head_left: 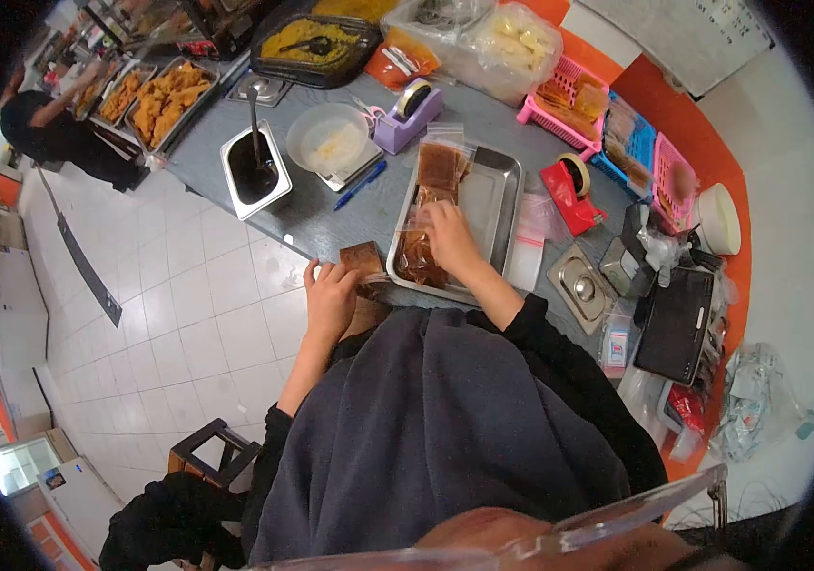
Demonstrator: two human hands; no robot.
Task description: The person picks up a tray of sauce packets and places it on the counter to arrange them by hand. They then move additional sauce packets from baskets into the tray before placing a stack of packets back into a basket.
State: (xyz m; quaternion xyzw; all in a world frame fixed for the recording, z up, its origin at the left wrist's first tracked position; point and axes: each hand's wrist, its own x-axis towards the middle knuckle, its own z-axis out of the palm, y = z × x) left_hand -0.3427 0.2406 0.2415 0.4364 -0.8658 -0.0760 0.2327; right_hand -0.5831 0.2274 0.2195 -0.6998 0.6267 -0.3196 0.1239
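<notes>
My right hand (451, 238) reaches over the metal tray (499, 190), its fingers closed at the small plastic bags of brown sauce (416, 255) lying along the tray's left side. More filled bags (438, 167) lie further up the tray. At the table's front edge my left hand (331, 297) holds the edge of a separate sauce bag (362, 259), which rests left of the tray. Up and to the left stands a deep metal container (256, 176) of dark sauce with a ladle in it.
A plastic bowl (331, 138), blue pen (361, 186), purple tape dispenser (409, 119) and red tape dispenser (570, 195) surround the tray. Pink and blue baskets (568, 100) stand at the right back. Fried food trays (171, 103) and a person in black (64, 143) are at the left.
</notes>
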